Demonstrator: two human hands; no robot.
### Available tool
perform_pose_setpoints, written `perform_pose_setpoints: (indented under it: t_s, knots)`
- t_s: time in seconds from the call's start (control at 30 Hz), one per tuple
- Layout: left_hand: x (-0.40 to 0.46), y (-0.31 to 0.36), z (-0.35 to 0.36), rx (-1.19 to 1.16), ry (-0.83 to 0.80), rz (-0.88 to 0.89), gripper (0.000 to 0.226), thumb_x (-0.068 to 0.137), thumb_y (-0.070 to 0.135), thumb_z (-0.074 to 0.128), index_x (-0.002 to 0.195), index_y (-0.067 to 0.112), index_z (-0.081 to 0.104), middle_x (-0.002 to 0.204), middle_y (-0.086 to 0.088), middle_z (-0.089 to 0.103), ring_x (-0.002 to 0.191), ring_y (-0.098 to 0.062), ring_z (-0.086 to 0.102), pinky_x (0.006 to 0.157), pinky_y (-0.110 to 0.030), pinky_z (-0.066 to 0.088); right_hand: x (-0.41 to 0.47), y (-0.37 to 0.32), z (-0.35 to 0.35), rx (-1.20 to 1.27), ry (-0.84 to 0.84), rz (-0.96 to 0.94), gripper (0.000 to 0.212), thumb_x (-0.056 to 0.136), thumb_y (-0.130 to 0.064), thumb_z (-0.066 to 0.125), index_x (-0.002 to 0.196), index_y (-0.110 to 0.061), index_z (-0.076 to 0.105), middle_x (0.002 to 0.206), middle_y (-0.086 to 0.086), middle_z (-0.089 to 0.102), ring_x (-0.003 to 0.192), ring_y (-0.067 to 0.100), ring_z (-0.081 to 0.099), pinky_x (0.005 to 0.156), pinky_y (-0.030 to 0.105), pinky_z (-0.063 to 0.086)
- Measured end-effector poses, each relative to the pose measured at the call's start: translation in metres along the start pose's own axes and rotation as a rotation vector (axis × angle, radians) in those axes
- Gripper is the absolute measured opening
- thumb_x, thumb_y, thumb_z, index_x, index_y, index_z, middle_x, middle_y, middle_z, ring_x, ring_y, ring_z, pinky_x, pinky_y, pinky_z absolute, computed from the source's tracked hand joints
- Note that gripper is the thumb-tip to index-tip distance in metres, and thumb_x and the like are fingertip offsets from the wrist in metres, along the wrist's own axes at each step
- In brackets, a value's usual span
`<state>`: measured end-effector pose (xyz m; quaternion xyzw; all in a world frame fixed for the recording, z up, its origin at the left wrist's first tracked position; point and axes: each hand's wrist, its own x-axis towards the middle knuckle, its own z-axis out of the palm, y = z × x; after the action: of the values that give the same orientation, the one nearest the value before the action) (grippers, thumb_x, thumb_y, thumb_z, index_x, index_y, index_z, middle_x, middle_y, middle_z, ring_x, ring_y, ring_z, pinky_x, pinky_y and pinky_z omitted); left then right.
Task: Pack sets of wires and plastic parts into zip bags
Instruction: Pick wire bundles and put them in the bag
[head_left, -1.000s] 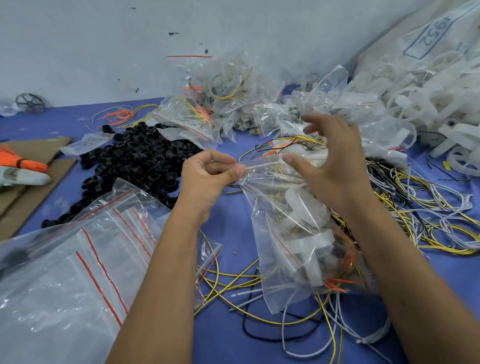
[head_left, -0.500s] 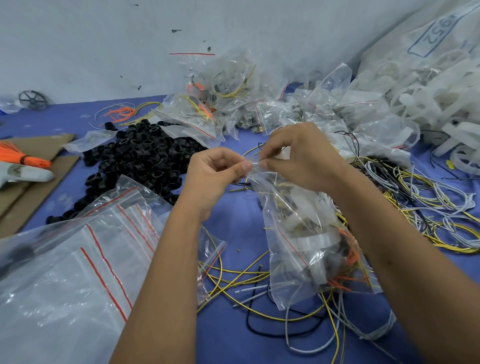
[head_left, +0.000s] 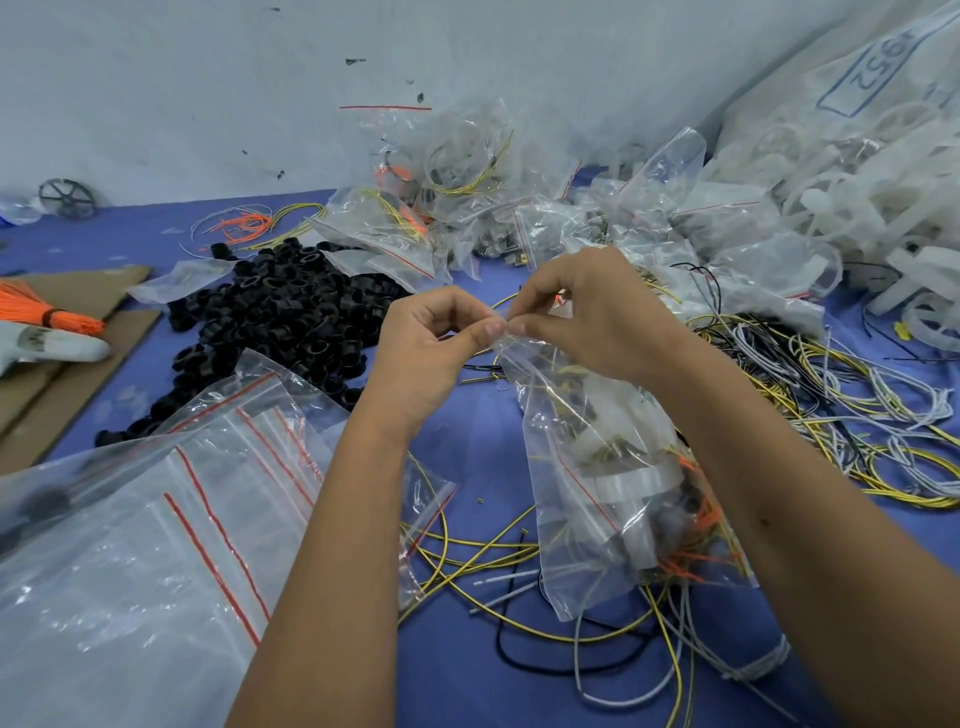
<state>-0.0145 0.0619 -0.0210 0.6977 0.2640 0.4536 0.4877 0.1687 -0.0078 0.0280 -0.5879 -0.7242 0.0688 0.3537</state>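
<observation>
Both forearms are reaching up from the bottom of the frame and converging near its centre. The left hand (head_left: 431, 338) is sitting just left of centre, fingers curling inward, thumb and forefinger pinching together. The right hand (head_left: 587, 306) is arching over from the right, knuckles up, its thumb and forefinger pinching at the same spot, fingertips of both hands nearly touching.

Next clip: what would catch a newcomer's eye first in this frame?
At centre, the left hand and right hand pinch the top edge of a filled zip bag holding wires and plastic parts. Left of them lies a heap of black plastic rings on the blue table, with empty red-striped zip bags at lower left. Packed bags are heaped against the wall behind.
</observation>
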Motion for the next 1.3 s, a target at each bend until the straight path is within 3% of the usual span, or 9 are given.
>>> perform_pose_setpoints:
  t_s: [0.23,0.37,0.57,0.73,0.9,1.3]
  knots:
    - [-0.001,0.001,0.009,-0.009,0.01,-0.03,0.012,0.093,0.005,0.072,0.087,0.016,0.072,0.081,-0.003,0.07,0.078,-0.02,0.061,0.08,-0.039,0.054,-0.003,0.003,-0.001,-0.027,0.052,-0.03,0.004,0.084,-0.014,0.083,0.086,-0.011,0.08,0.078,-0.007,0.069,0.077,0.012,0.065,0.078,0.028,0.051]
    - [-0.002,0.0,0.013,0.042,0.029,0.0,0.016,0.092,0.004,0.073,0.081,0.017,0.074,0.082,-0.019,0.071,0.077,-0.023,0.063,0.08,-0.044,0.055,-0.002,0.006,-0.006,-0.022,0.008,0.002,0.006,0.084,-0.016,0.084,0.087,-0.011,0.081,0.082,-0.001,0.075,0.079,0.015,0.07,0.081,0.034,0.055]
    - [-0.001,-0.002,0.011,0.065,0.063,-0.002,0.018,0.091,0.001,0.072,0.078,0.013,0.07,0.076,-0.004,0.067,0.074,-0.017,0.06,0.073,-0.028,0.052,-0.005,0.009,-0.007,-0.052,0.036,-0.016,0.006,0.085,-0.015,0.083,0.088,-0.011,0.079,0.079,-0.006,0.069,0.075,0.01,0.065,0.078,0.029,0.053]
    - [-0.001,-0.002,0.011,0.038,0.078,-0.009,0.018,0.092,0.002,0.073,0.079,0.014,0.07,0.077,-0.006,0.066,0.073,-0.019,0.057,0.074,-0.035,0.05,-0.004,0.01,-0.011,-0.044,0.034,0.01,0.008,0.085,-0.018,0.084,0.088,-0.012,0.079,0.082,-0.001,0.074,0.078,0.015,0.068,0.081,0.031,0.053]
    - [-0.001,-0.002,0.011,0.033,0.089,-0.01,0.017,0.092,0.001,0.072,0.08,0.012,0.07,0.079,-0.008,0.066,0.075,-0.019,0.057,0.075,-0.036,0.05,-0.005,0.014,-0.014,-0.093,0.039,-0.026,0.005,0.086,-0.014,0.082,0.088,-0.011,0.079,0.079,-0.006,0.067,0.077,0.013,0.064,0.08,0.035,0.052]
    - [-0.001,-0.006,0.009,0.032,0.111,0.0,0.019,0.092,0.002,0.072,0.079,0.015,0.07,0.086,-0.029,0.066,0.079,-0.026,0.058,0.078,-0.042,0.051,-0.007,0.019,-0.019,-0.097,0.013,-0.018,0.004,0.087,-0.014,0.081,0.085,-0.011,0.079,0.082,0.001,0.074,0.08,0.017,0.069,0.082,0.035,0.053]
